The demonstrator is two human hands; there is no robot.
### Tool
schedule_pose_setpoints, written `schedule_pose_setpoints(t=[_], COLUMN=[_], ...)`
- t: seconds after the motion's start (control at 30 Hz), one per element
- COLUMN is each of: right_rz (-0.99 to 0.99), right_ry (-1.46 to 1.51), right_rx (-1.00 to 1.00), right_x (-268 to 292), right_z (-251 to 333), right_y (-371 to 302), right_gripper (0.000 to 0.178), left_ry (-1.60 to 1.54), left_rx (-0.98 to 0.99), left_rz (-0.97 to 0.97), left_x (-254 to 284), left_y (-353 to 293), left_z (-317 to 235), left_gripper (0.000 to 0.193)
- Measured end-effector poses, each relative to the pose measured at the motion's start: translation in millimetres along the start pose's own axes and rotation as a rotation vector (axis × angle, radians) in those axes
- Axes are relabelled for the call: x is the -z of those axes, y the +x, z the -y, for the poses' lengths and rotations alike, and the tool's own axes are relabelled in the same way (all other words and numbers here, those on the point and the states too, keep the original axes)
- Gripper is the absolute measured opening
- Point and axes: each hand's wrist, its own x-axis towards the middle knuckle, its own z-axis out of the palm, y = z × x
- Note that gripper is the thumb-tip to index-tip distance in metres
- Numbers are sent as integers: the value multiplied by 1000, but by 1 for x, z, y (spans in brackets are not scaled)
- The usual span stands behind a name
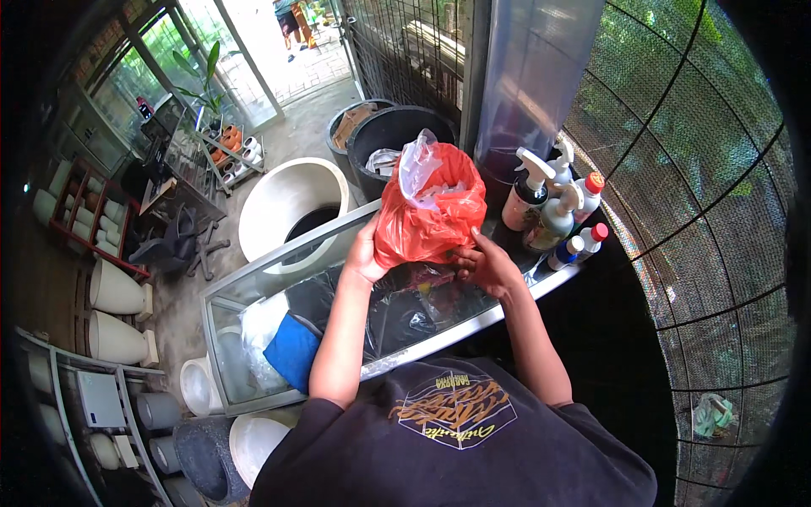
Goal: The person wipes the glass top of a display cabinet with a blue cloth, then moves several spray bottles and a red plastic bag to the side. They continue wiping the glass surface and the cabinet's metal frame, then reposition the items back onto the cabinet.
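Red plastic bag (pixel 429 209): we are holding it over the glass tank (pixel 253 291), left hand (pixel 365 253) and right hand (pixel 483 264) both gripping its lower sides; soft, light, crinkly, probably best pinched by its film.

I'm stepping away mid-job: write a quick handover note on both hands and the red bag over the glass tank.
Left hand: grips the red plastic bag at its left side.
Right hand: holds the bag's lower right edge.
Bag: held up over the glass tank, its mouth open at the top, something pale inside.
Spray bottles stand to the right, untouched.
Done: bag in hand.
Left: bag not yet emptied or set down.
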Motion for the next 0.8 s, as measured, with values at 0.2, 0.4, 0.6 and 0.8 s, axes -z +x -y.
schedule_pose_setpoints(t=[0.2, 0.4, 0.6, 0.8], right_rz=[187, 162, 340, 486], right_ry=[121, 256, 440, 411], right_rx=[-90, 128, 55, 183], right_x=[22, 23, 24, 31], right_z=[3, 16, 9, 17], right_y=[22, -6, -2, -3], right_gripper=[26, 45, 50, 50], left_ry=[-253, -318, -138, -163], left_rx=[-78, -196, -225, -199], left_rz=[8, 181, -97, -46], left_x=[-27, -37, -37, -25], left_y=[-46, -86, -60, -51], left_z=[38, 45, 18, -4], left_gripper=[45, 59, 76, 58])
